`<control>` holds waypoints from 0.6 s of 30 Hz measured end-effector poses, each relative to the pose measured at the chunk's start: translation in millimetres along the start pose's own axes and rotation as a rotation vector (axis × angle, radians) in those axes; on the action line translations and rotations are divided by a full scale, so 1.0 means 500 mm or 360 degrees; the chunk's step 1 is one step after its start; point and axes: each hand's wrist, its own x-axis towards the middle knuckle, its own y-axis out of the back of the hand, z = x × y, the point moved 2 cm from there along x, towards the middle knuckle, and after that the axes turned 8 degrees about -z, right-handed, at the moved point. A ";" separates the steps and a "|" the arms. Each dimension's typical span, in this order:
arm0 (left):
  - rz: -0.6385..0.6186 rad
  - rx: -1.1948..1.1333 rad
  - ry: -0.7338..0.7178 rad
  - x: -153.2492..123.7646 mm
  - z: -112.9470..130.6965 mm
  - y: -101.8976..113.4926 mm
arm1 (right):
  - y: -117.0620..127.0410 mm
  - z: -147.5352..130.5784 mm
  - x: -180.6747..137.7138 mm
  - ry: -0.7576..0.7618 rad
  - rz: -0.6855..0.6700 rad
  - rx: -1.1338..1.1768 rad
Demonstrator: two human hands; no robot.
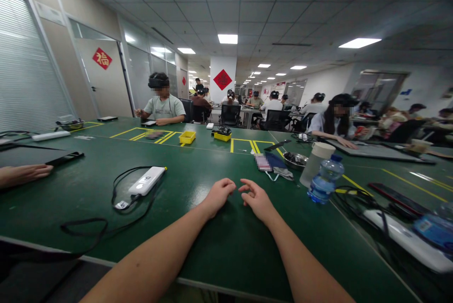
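Note:
My left hand (pixel 220 195) rests on the green tabletop (pixel 191 246), its fingers loosely bent and pointing to the right. Facing it across a small gap is my right hand (pixel 255 199), with the index finger stretched and the others slightly curled apart. Nothing shows in either hand, and they do not touch. To the left lies a white power bank (pixel 147 180) with a black cable. Beyond my right hand are a dark blue pouch (pixel 274 160), a grey cloth (pixel 283 172) and a metal bowl (pixel 296 160) with dark items in it.
A blue-capped water bottle (pixel 325 180) stands beside a pale cup (pixel 314 164) on the right. Yellow trays (pixel 187 138) sit farther back among yellow tape lines. Cables and another white device (pixel 406 239) lie at right. Another person's hand (pixel 26 174) is at far left; people sit across.

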 end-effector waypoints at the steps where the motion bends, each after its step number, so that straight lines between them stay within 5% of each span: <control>1: -0.0002 0.0334 -0.0074 -0.002 0.002 -0.005 | 0.000 0.000 -0.001 -0.0008 -0.0005 -0.0002; 5: -0.0065 0.1291 -0.0246 -0.012 0.002 -0.036 | 0.003 0.002 -0.002 -0.0010 -0.0025 0.0007; 10: -0.0263 0.1714 -0.0301 -0.006 0.001 -0.035 | 0.009 0.008 -0.005 -0.0042 0.0024 0.0003; 13: -0.0264 0.1803 -0.0156 0.008 -0.008 0.043 | 0.009 0.005 -0.008 -0.0063 0.0025 -0.0019; 18: 0.0308 0.1922 0.0445 0.000 -0.039 0.261 | 0.007 0.005 -0.006 -0.0083 -0.0035 -0.0036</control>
